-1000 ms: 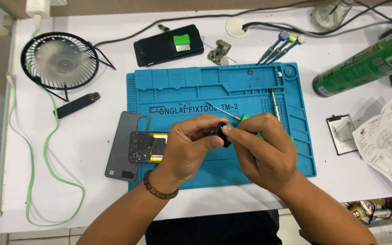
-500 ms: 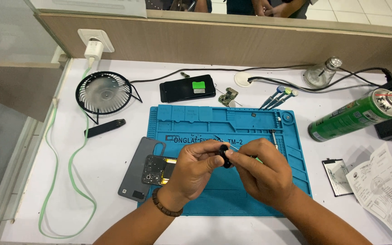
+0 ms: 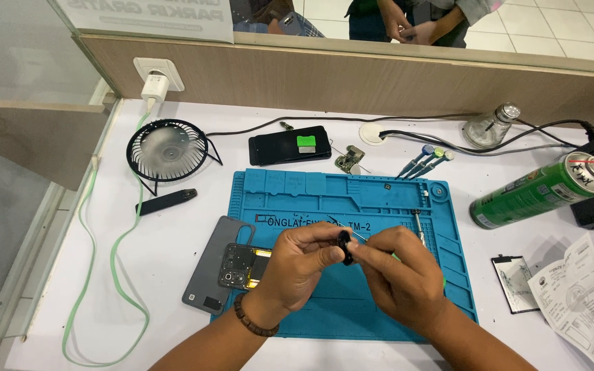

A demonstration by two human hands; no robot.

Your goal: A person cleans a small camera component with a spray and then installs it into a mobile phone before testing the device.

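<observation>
The left hand (image 3: 297, 264) and the right hand (image 3: 400, 278) are meeting above the blue silicone repair mat (image 3: 290, 196). Both hands' fingertips are pinching a small round black part (image 3: 346, 247), which is sitting between them over the mat's centre. An opened dark smartphone (image 3: 238, 266) is lying just beside the left hand, overlapping the mat's left edge.

Single head view, steeply down and forward over the white worktable (image 3: 173, 323).
</observation>
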